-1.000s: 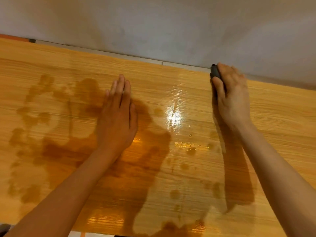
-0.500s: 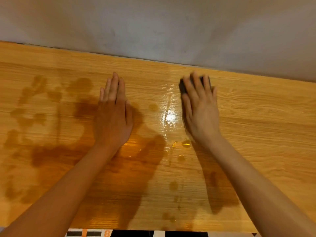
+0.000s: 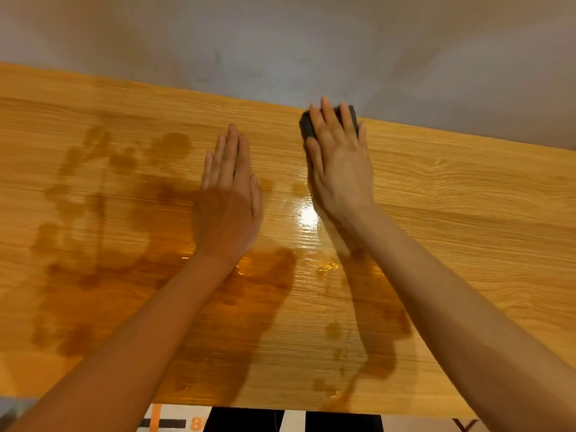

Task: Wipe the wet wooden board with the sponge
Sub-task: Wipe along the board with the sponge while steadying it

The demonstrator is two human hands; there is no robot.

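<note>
A long wooden board [image 3: 467, 213] fills the view, with dark wet patches [image 3: 103, 275] across its left and middle and a shiny wet glare near the centre. My right hand [image 3: 339, 163] presses flat on a dark grey sponge [image 3: 307, 126] at the board's far edge; only the sponge's far corners show past my fingers. My left hand [image 3: 229, 198] lies flat on the board, fingers together, holding nothing, just left of the right hand.
A plain grey wall [image 3: 280, 42] rises directly behind the board's far edge. Below the near edge a white, black and orange patterned floor [image 3: 174, 422] shows. The board's right part looks dry.
My right hand slid the sponge left along the far edge, from the right side toward the centre. The left hand stayed flat in place. The view shifted slightly.
</note>
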